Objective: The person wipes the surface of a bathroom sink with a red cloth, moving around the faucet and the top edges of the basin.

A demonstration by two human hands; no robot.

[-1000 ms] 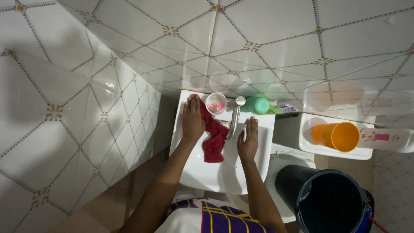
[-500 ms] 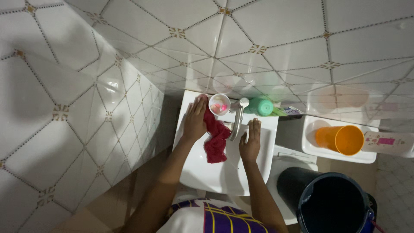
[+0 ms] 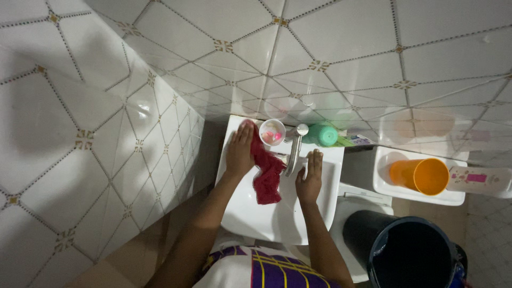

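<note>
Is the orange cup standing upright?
No, the orange cup lies on its side on the white tray, its mouth facing the camera.

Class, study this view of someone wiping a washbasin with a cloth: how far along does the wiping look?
Done: cannot tell; no part of the white basin looks visibly different. In hand: the left hand presses a red cloth flat on the basin's left rim, while the right hand rests beside the tap. Left: the back ledge, where a cup and green container stand.

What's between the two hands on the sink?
Head view: the red cloth and the tap lie between left hand and right hand.
</note>
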